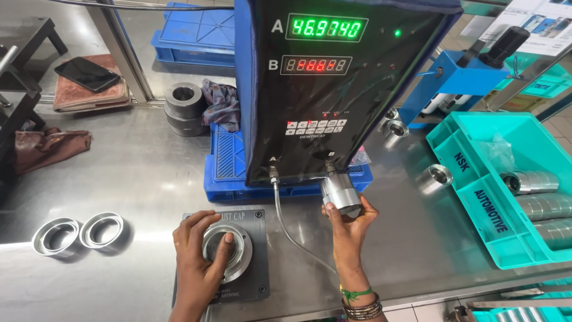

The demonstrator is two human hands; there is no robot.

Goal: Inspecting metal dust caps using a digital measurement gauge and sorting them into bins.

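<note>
- Centrally, the left hand (201,253) is shown pressed flat on a metal bearing ring (227,250), fingers (225,247) spread across its rim without closing around it; the ring is seated on a dark square gauge fixture (253,280) at the near edge of the steel tabletop (137,173).
- The right hand (348,226) is raised, its fingers curled shut around a silver cylindrical gauge probe (341,194), held just below the front of the black display unit (330,89).
- A clear hose (286,226) is seen running from a connector under the display unit, between the two hands.
- Two loose rings (78,232) lie side by side to the left, well apart from the fixture.
- A teal crate (476,197) holding stacked rings stands to the right; a single ring (436,176) rests just beside it.
- Risk, as judged: the ring is held down only by a flat palm, so it could be tilted on its seat and a false reading given.
- Risk, as judged: the hose lies near the right wrist and could be snagged, or the smooth probe let slip onto the ring.
</note>
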